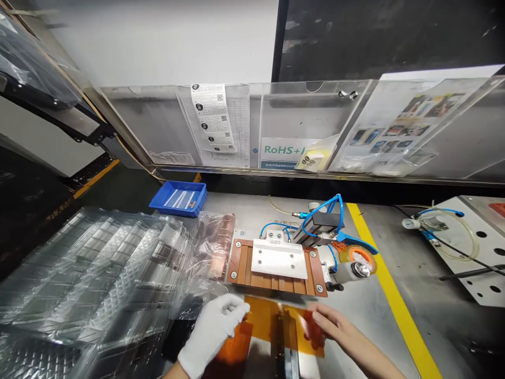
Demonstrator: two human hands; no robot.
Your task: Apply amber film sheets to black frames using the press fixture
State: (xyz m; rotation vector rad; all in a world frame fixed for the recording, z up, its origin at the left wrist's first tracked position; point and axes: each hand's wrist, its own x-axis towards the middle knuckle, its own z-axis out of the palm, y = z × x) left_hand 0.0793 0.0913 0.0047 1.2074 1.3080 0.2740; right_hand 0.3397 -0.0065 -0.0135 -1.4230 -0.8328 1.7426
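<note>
An amber see-through film [262, 318] is stretched between my two hands near the bottom middle of the head view. My left hand [215, 329], in a white glove, pinches its left edge. My bare right hand [327, 326] grips the right edge, its fingers showing through the film. Under the film stands a dark and silvery metal part [290, 342], partly blurred. A further orange sheet [234, 347] lies below my left hand. Just beyond my hands sits a brown fixture [240, 263] with a white plate [278, 258] on top.
Clear plastic trays [114, 273] are stacked at the left, beside bagged copper-coloured pieces [215, 247]. A blue bin [179, 197] stands behind them. Blue air tubes, a tape roll [357, 255] and a yellow floor-like stripe [394, 295] are on the right. Another perforated fixture [469, 247] stands farther right.
</note>
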